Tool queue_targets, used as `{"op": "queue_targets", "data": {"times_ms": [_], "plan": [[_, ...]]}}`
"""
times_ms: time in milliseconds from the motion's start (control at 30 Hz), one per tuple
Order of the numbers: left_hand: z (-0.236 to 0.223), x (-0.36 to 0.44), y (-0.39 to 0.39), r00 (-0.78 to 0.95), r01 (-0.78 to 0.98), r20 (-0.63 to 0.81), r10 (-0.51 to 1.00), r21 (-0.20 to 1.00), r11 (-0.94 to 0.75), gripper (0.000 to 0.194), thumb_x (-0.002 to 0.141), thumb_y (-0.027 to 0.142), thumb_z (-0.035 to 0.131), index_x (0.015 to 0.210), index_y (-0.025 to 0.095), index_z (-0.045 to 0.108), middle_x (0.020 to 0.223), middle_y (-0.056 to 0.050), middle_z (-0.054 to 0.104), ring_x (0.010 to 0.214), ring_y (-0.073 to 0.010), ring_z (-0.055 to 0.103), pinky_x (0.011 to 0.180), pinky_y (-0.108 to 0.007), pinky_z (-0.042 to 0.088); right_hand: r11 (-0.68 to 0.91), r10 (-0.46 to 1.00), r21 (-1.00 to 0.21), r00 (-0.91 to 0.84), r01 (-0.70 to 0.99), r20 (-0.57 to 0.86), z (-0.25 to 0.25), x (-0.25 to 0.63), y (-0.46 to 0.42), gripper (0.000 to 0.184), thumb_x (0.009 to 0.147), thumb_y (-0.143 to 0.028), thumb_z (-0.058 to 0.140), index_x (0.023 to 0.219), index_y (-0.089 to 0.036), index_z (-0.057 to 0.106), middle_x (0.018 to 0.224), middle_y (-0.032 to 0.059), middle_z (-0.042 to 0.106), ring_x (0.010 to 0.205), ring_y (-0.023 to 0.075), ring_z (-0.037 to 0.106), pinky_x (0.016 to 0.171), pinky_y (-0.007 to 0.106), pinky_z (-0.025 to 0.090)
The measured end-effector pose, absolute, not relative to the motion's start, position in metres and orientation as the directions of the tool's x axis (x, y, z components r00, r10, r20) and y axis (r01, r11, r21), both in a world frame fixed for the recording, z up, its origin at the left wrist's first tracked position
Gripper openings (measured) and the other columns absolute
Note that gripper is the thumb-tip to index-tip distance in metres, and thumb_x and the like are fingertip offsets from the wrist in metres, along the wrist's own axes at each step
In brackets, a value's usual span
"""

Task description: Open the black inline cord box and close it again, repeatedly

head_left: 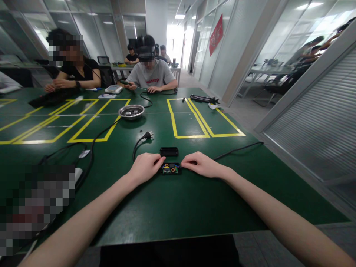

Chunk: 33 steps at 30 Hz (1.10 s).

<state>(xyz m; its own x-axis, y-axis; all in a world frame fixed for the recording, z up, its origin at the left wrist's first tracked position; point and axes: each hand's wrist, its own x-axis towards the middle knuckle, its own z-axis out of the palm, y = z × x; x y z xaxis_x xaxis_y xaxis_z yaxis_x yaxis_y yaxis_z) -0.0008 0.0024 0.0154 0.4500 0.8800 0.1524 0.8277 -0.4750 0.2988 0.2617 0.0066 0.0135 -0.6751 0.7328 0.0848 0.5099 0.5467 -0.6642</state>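
Note:
An opened black power adapter case (170, 173) lies on the green table, its circuit board with copper-coloured coils facing up. My left hand (147, 167) is closed at the case's left end, thumb against its upper corner. At the right end, my right hand (204, 164) pinches where a black cable (239, 149) seems to meet the case; the exact grip is hidden. Just beyond lies the black case cover (169, 151), hollow side up. A black power plug (148, 135) rests farther off, its cord passing behind my left hand.
A metal bowl (131, 112) with metal parts stands left of centre. Yellow tape rectangles (191, 136) mark the green table (178, 207). A black tripod-like item (204, 99) lies at the far right. Two people sit across the table; cables cross its left side.

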Motion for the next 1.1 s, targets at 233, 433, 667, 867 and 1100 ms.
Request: {"op": "queue_targets", "data": {"times_ms": [233, 433, 667, 867, 1100], "plan": [[0.013, 0.001, 0.001, 0.489, 0.836, 0.121, 0.864, 0.218, -0.503, 0.047, 0.106, 0.04, 0.045, 0.068, 0.02, 0.064, 0.065, -0.004, 0.067, 0.063, -0.0191, 0.063, 0.06, -0.029, 0.035, 0.671, 0.674, -0.529, -0.725, 0.52, 0.142, 0.016, 0.268, 0.008, 0.021, 0.101, -0.03, 0.063, 0.096, -0.018, 0.079, 0.088, 0.0059, 0.075, 0.08, 0.0181, 0.065, 0.074, 0.03, 0.047], [0.012, 0.002, 0.001, 0.491, 0.849, 0.106, 0.865, 0.165, -0.502, 0.043, 0.106, 0.041, 0.045, 0.076, 0.021, 0.068, 0.07, -0.005, 0.07, 0.07, -0.0211, 0.067, 0.064, -0.028, 0.041, 0.749, 0.645, -0.353, -0.74, 0.561, 0.19, 0.018, 0.264, 0.0, 0.018, 0.101, -0.027, 0.062, 0.096, -0.02, 0.078, 0.091, 0.0069, 0.073, 0.088, 0.0209, 0.065, 0.077, 0.032, 0.05], [0.015, 0.004, 0.0, 0.481, 0.861, 0.108, 0.87, 0.129, -0.492, 0.043, 0.106, 0.04, 0.044, 0.078, 0.021, 0.069, 0.073, -0.006, 0.073, 0.071, -0.0217, 0.068, 0.063, -0.028, 0.042, 0.792, 0.602, -0.26, -0.777, 0.552, 0.184, 0.021, 0.264, -0.004, 0.011, 0.094, -0.023, 0.068, 0.1, -0.018, 0.075, 0.098, 0.0081, 0.071, 0.088, 0.0218, 0.067, 0.076, 0.032, 0.051], [0.016, 0.004, -0.001, 0.482, 0.864, 0.098, 0.871, 0.113, -0.491, 0.035, 0.107, 0.036, 0.044, 0.086, 0.02, 0.068, 0.084, -0.007, 0.074, 0.078, -0.0231, 0.069, 0.068, -0.03, 0.046, 0.817, 0.576, -0.124, -0.805, 0.563, 0.14, 0.023, 0.264, -0.007, 0.022, 0.101, -0.026, 0.058, 0.102, -0.017, 0.078, 0.089, 0.0089, 0.07, 0.081, 0.0216, 0.066, 0.071, 0.032, 0.048], [0.011, -0.008, 0.006, 0.547, 0.779, 0.256, 0.797, 0.194, -0.596, 0.059, 0.098, 0.059, 0.056, 0.142, 0.021, 0.056, 0.149, -0.017, 0.056, 0.137, -0.0346, 0.052, 0.114, -0.051, 0.042, 0.716, 0.698, -0.324, -0.626, 0.618, 0.347, 0.009, 0.265, 0.006, 0.028, 0.099, -0.028, 0.056, 0.116, -0.02, 0.076, 0.112, 0.0118, 0.072, 0.102, 0.0257, 0.067, 0.093, 0.042, 0.054]]}}
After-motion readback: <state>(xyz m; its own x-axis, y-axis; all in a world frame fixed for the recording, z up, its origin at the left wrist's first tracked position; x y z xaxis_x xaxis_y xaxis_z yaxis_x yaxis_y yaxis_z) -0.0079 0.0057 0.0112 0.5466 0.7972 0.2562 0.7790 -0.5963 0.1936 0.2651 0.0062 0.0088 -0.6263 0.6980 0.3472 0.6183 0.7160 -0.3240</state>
